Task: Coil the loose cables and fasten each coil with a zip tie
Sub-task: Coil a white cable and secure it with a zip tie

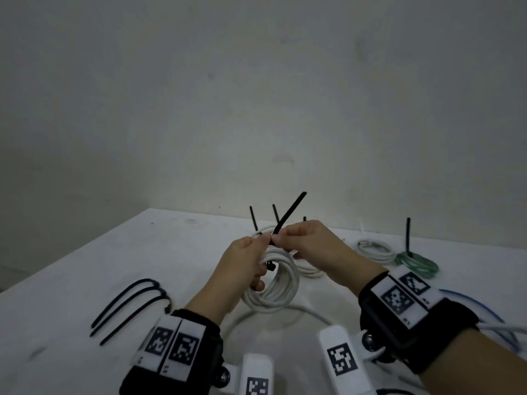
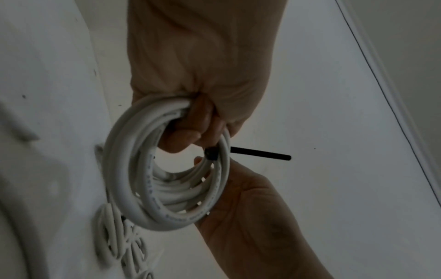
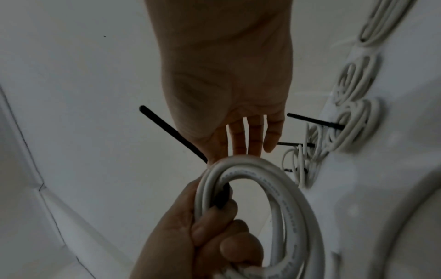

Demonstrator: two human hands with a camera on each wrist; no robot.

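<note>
On my feed, the left hand [image 1: 242, 269] grips a white cable coil [image 1: 281, 283] held above the white table [image 1: 71, 280], while the right hand [image 1: 308, 240] pinches the black zip tie [image 1: 288, 215] looped around it. The tie's head is half hidden behind fingers. Farther back lie tied coils [image 1: 373, 249], blurred.

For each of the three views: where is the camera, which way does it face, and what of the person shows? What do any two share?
Head: worn on the head, facing forward and down at the table; both forearms, left hand and right hand show.
Left wrist: faces along the left hand gripping the white coil; right hand behind.
Right wrist: faces along the right hand pinching the zip tie; left hand below.
All three share the coil, tie and both hands.
</note>
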